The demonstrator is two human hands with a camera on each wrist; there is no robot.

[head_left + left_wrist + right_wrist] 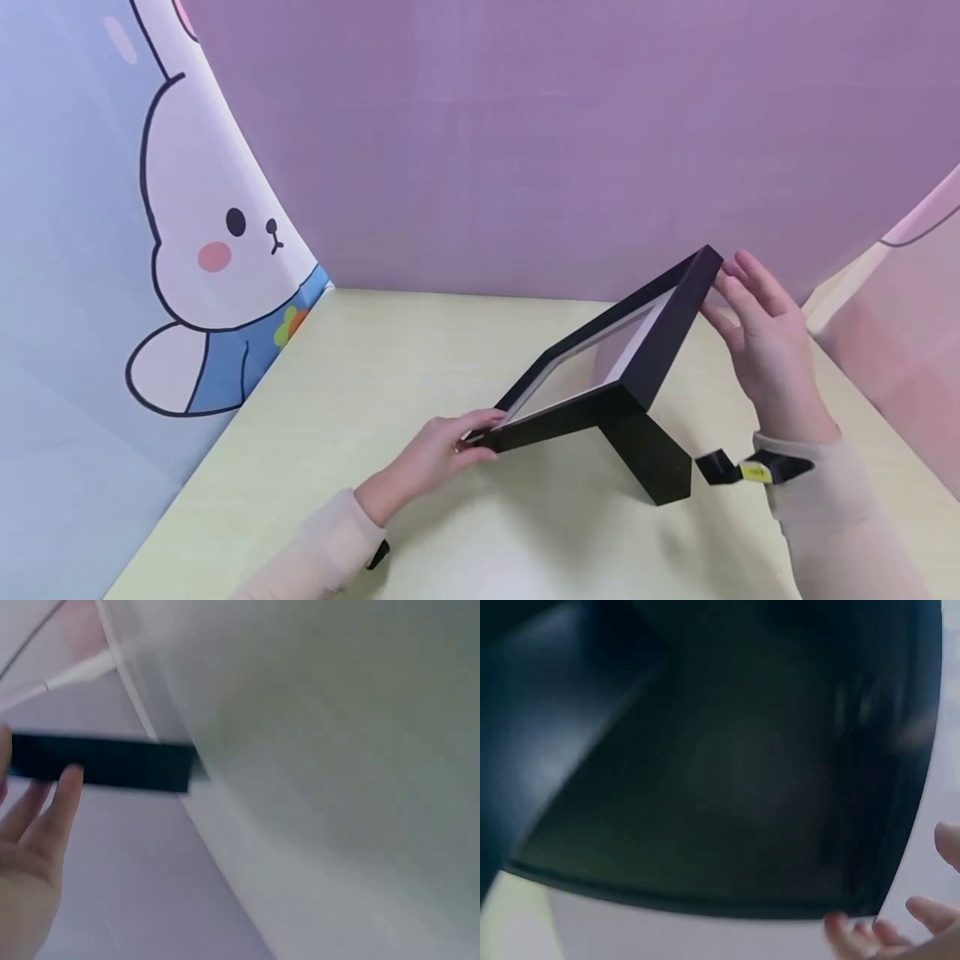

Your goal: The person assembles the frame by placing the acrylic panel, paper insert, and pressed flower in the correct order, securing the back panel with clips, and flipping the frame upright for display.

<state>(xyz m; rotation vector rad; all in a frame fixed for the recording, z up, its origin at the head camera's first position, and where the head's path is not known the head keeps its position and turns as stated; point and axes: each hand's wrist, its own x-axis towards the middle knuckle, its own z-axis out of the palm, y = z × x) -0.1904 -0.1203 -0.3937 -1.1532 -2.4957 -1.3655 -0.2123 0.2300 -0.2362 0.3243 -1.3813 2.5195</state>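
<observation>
A black picture frame (592, 362) with a pale inner border and a shiny pane is held tilted over the table in the head view. From its back a black stand leg (648, 458) sticks out downward. My left hand (431, 454) grips the frame's near left corner, thumb on top and fingers below. At the raised right corner, the fingertips of my right hand (772, 354) touch the outer edge, fingers nearly straight. The dark back of the frame (742, 772) fills most of the right wrist view. In the left wrist view, the frame's edge (135, 761) shows side-on.
Beneath the frame lies a pale yellow table (360, 358). A purple wall panel (525, 150) rises behind it, a blue panel with a cartoon rabbit (195, 225) stands on the left, and a pinkish panel (907, 333) on the right.
</observation>
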